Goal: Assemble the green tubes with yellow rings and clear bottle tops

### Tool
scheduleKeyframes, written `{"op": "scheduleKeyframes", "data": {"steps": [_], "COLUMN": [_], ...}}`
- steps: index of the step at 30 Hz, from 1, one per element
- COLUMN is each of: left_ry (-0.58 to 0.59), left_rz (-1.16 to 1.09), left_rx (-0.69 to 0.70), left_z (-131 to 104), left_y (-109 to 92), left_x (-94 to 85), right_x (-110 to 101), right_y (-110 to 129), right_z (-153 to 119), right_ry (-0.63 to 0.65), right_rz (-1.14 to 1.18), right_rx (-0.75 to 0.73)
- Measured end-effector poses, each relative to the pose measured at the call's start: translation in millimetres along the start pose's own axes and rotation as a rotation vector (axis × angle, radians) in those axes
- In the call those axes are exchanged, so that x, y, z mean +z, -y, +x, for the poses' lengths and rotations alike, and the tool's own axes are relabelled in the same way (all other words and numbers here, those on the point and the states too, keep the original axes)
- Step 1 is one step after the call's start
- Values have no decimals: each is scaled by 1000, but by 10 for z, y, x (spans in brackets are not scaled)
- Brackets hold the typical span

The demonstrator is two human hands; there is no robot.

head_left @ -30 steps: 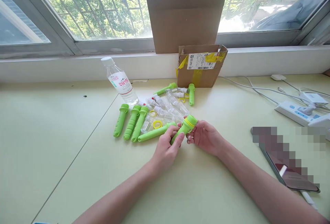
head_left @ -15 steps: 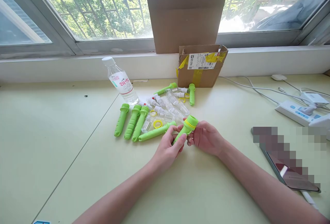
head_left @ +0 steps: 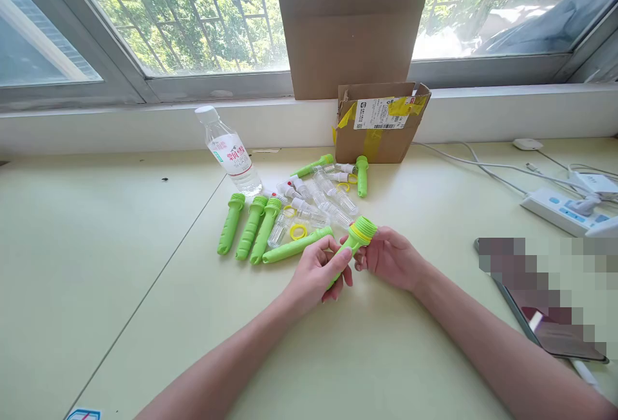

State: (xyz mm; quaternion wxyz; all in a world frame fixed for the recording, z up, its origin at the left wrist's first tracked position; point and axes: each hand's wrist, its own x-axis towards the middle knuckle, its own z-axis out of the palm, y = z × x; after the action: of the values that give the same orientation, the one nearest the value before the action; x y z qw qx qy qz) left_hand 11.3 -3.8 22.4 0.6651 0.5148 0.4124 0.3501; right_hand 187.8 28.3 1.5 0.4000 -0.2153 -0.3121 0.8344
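My left hand point(head_left: 321, 272) is wrapped round the lower part of a green threaded tube point(head_left: 360, 234), which tilts up to the right. A yellow ring sits around the tube just below its thread. At the tube's right side is my right hand point(head_left: 389, 257), its fingers curled behind the threaded end; whether they grip it is hidden. Behind the hands lie clear plastic tubes point(head_left: 321, 198), a loose yellow ring point(head_left: 298, 232) and a green tube point(head_left: 294, 247) on its side. Several more green tubes point(head_left: 232, 223) lie to the left.
A water bottle point(head_left: 235, 159) stands behind the green tubes. The cardboard box point(head_left: 381, 140) is at the back by the window. On the right are a power strip point(head_left: 555, 210) with cables and a phone point(head_left: 545, 317).
The held tube and my left hand have shifted slightly right and the left fingers have moved a little along the tube. The whole view has shifted slightly.
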Motion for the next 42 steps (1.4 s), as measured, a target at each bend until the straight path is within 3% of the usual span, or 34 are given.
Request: {"op": "scheduleKeyframes", "data": {"steps": [14, 20, 27, 42], "left_ry": [57, -62, -174, -108], "left_rz": [40, 142, 69, 184], "left_rx": [58, 93, 71, 170], "left_z": [15, -16, -26, 32], "left_y": [-1, 11, 21, 55], "left_x": [-21, 9, 77, -23], "right_x": [7, 28, 37, -14], "right_y": [13, 9, -5, -5], "right_z": [0, -19, -14, -11], "right_ry": [-1, 47, 107, 24], "right_rz": [23, 15, -20, -11], "right_rx": [9, 8, 2, -17]}}
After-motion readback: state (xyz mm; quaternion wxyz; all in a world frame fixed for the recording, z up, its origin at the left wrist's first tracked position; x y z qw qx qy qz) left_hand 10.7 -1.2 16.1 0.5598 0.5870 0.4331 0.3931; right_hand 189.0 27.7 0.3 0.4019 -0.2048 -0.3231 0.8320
